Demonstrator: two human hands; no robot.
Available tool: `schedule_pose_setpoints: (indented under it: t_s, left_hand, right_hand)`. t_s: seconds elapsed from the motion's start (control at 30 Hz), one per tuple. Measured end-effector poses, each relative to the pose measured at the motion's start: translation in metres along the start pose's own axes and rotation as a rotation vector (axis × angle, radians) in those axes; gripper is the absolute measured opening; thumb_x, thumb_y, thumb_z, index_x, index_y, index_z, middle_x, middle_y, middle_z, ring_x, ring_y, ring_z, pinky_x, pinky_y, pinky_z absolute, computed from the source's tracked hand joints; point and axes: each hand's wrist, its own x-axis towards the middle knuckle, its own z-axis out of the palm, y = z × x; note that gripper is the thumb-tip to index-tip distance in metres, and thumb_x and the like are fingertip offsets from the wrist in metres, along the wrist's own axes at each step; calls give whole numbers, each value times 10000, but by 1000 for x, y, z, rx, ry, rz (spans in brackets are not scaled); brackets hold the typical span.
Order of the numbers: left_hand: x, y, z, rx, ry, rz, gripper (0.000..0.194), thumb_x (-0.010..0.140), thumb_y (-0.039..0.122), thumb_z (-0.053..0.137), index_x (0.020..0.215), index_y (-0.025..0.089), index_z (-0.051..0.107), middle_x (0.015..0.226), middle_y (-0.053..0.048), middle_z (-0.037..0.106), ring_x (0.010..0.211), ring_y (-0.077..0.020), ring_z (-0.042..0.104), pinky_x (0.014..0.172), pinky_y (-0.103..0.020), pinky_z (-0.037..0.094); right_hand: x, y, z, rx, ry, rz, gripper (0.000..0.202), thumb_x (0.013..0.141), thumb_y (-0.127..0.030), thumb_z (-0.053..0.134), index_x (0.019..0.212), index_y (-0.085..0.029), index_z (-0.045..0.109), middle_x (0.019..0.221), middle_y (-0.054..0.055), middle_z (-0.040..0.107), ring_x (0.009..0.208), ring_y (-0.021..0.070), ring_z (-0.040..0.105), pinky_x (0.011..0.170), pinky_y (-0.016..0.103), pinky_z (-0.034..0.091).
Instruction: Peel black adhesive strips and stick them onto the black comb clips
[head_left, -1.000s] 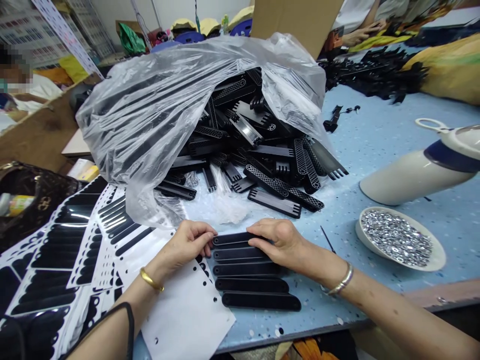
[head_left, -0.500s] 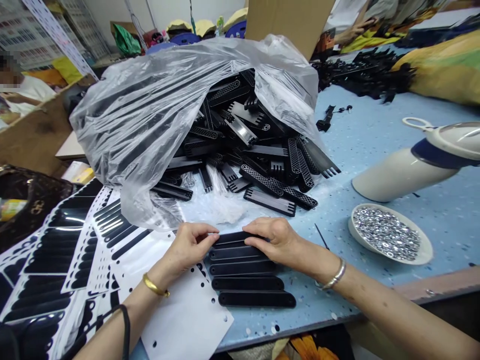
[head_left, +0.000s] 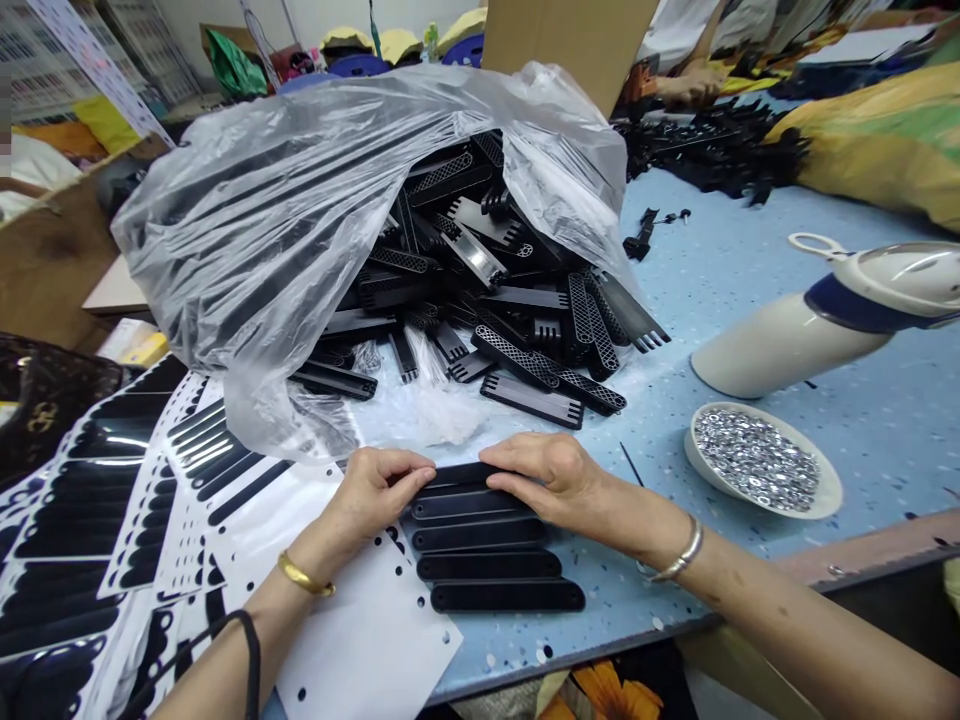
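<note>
My left hand (head_left: 379,490) pinches the left end of a slim black plastic bar (head_left: 456,475), thumb and forefinger closed on it. At the other end of that bar, the fingers and thumb of my right hand (head_left: 551,472) grip it and hide its tip. It is the farthest of a row on the blue table; several similar rounded-end bars (head_left: 508,597) lie side by side nearer me. A white backing sheet (head_left: 367,630) with small holes lies under my left wrist. Whether a thin strip lies on the held bar, I cannot make out.
A clear plastic bag (head_left: 247,190) spills black slotted parts (head_left: 525,385) behind my hands. Sheets of black strips (head_left: 82,500) overlap at left. On the right are a bowl (head_left: 831,495) of small metal rings and a leaning bottle (head_left: 787,345). A co-worker's hand (head_left: 690,85) shows far back.
The view has shifted slightly, so most things sit a little farther left. Both my hands stay on the same bar, with hardly any movement. The co-worker's hand at the back has moved lower.
</note>
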Motion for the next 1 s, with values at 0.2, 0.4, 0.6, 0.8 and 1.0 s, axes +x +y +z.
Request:
schedule_pose_setpoints:
  t_s: [0.2,0.4,0.6,0.8,1.0]
  left_hand:
    - [0,-2,0,-17,-6,8,247,814,324,612,815,161,797,716,-56,766,630,-168,649,584,-232,465]
    - [1,-2,-1,-5,-11,12,253,818,323,603,818,161,797,714,-57,763,634,-169,645,570,-229,460]
    - [1,-1,-1,4,-17,20,246,823,322,603,819,173,798,703,-48,763,627,-165,648,565,-225,457]
    - [1,-4,-2,7,-24,29,238,823,326,609,821,182,799,726,-47,771,641,-166,661,580,-224,471]
    - [2,-4,-1,-3,-28,14,244,813,328,610,822,177,801,687,-46,755,579,-151,629,520,-215,450]
  right_hand:
    - [-1,0,2,-106,-35,18,201,955,-220,577,1082,-181,727,938,87,750,853,218,700,779,338,563]
    - [-2,7,2,-55,-48,35,190,927,-212,614,1065,-176,739,925,82,753,835,219,692,761,344,553]
    - [-4,10,1,-21,-68,43,212,921,-193,617,1100,-183,731,945,85,747,850,217,679,785,356,545]
    - [-3,12,0,23,-91,73,219,905,-191,645,1104,-174,737,927,89,737,852,219,669,790,364,536]
    - [-1,22,1,179,-99,133,219,854,-211,724,1068,-175,758,858,70,733,795,196,669,750,334,531]
